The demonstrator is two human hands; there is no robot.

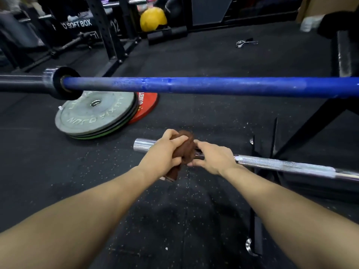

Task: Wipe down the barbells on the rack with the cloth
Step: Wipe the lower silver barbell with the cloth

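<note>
A chrome barbell (281, 164) lies low across the rack, its bare sleeve end (143, 145) pointing left. A brown cloth (186, 146) is wrapped round the bar near the sleeve collar. My left hand (165, 152) grips the cloth around the bar, and a loose end of the cloth hangs below it. My right hand (213, 158) holds the bar just right of the cloth, its fingertips touching the cloth. Higher up, a blue barbell (194, 86) with a black sleeve (21, 82) spans the whole view.
A stack of grey, black and green plates (95, 115) and a red plate (145, 105) lie on the black rubber floor to the left. The rack's black frame (303, 131) stands on the right. A spring collar (240, 44), a yellow ball (153, 18) and a squat rack (108, 30) are farther back.
</note>
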